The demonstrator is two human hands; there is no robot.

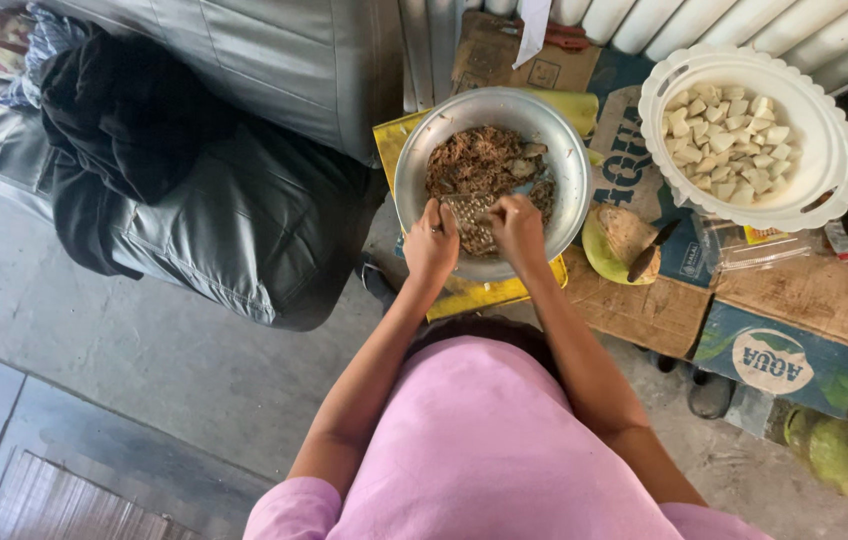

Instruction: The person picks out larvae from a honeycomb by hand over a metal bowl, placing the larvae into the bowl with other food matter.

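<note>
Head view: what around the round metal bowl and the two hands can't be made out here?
- Flat perforated metal grater: its lower end is hidden by both hands.
- Right hand: its curled fingers hide whatever it presses on the grater.
- Left hand: grips the grater's edge; fingertips out of sight.
- Brown shreds in the round metal bowl: too small to identify.
- White round basket of pale chunks: neighbouring container cut off by the right edge.

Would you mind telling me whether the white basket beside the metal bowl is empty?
No, the white basket is filled with pale cut chunks, next to the metal bowl.
</note>
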